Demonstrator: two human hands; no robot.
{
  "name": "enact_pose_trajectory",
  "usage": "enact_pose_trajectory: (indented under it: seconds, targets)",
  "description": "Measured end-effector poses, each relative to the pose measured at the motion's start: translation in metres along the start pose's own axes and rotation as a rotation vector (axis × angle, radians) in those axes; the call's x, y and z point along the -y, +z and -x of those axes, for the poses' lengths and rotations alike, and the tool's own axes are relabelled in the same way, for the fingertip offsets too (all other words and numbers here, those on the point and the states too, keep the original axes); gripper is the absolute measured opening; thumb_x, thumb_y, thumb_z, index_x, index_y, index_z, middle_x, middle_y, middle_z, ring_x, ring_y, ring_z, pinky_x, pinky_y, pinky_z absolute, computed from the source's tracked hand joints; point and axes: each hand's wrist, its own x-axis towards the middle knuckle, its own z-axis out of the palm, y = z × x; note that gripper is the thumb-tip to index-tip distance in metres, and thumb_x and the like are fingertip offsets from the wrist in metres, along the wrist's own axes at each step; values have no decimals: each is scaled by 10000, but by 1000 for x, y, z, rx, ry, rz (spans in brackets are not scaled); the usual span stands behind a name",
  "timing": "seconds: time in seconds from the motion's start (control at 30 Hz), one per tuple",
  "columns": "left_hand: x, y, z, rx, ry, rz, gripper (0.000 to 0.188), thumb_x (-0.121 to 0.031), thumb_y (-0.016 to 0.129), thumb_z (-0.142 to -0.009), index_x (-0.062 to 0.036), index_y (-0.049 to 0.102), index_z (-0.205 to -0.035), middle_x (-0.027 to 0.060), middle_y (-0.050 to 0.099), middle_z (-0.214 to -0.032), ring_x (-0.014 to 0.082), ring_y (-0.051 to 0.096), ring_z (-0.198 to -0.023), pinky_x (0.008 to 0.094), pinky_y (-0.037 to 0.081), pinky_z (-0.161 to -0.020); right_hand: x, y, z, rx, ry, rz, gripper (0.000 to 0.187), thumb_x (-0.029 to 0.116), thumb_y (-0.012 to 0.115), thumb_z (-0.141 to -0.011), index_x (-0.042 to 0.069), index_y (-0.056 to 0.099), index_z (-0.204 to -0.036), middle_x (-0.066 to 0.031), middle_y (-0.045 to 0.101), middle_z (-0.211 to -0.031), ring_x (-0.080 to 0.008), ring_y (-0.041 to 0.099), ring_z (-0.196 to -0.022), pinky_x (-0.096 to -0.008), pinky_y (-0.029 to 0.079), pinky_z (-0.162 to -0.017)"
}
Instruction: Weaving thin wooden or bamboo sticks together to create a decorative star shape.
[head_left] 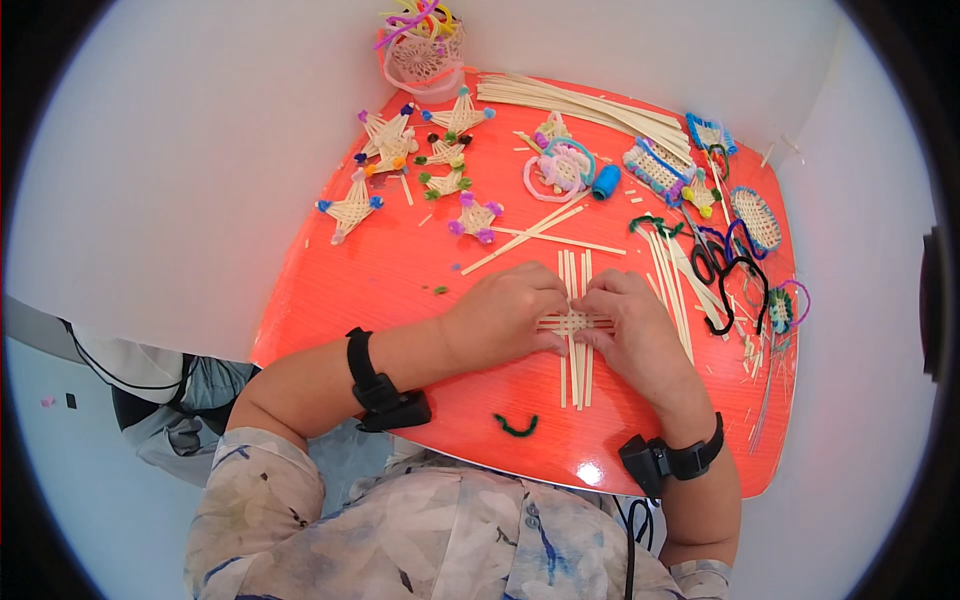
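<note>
Pale flat strips woven into a cross (574,375) lie on the red table in front of me. Several run away from me, and shorter ones cross them in a small checkered middle. My left hand (508,312) is closed on the left side of this weave, its thumb and fingers at the crossing. From the right, my right hand (634,325) pinches the other side, thumb low and fingers above. Both hands partly hide the ends of the crosswise strips. Closer to me is a short curved piece of dark green pipe cleaner (515,427).
Woven stars (352,208) with coloured tips sit at the far left. A bundle of long strips (580,105) lies at the back, near a pink basket (424,62) of pipe cleaners. Black-handled scissors (706,262), a blue thread spool (606,182) and loose strips (668,285) lie toward the right.
</note>
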Motion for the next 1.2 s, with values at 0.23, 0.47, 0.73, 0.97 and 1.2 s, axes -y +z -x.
enact_pose_trajectory:
  seconds: [0.23, 0.47, 0.73, 0.97, 1.2]
  targets:
    - [2, 1, 2, -15, 2, 32, 381, -193, 861, -692, -24, 707, -996, 102, 667, -1061, 280, 637, -1000, 375, 533, -863, 1, 0, 1, 1, -1, -10, 327, 52, 808, -706, 30, 702, -1014, -105, 617, -1005, -311, 582, -985, -409, 496, -869]
    - [12, 4, 6, -15, 72, 45, 292, -166, 814, -771, -52, 722, -1023, 94, 669, -1090, 265, 640, -1009, 363, 533, -864, -3, 2, 2, -26, -25, -19, 215, 39, 747, -784, 23, 700, -993, -117, 620, -990, -318, 591, -985, -410, 503, -858]
    - [0, -3, 1, -110, 124, -18, 245, -179, 789, -803, -66, 726, -1011, 84, 662, -1128, 274, 640, -1008, 390, 530, -856, -11, -3, 0, -218, 89, -117, 140, 27, 743, -799, 15, 704, -933, -121, 633, -918, -303, 629, -910, -393, 512, -809]
    - [-5, 6, 4, 102, 255, -1, 225, -181, 787, -791, -71, 724, -977, 87, 660, -1140, 277, 632, -1035, 405, 521, -889, -20, 2, 0, -210, 100, -93, 153, 25, 760, -766, 15, 698, -906, -123, 632, -892, -309, 623, -908, -394, 512, -805]
    - [-4, 7, 9, 81, 274, -1, 205, -175, 781, -790, -63, 724, -952, 87, 662, -1115, 278, 630, -1045, 408, 517, -901, -18, 1, 1, -94, 89, 1, 102, 17, 743, -764, 15, 691, -851, -128, 626, -866, -325, 609, -883, -419, 501, -794]
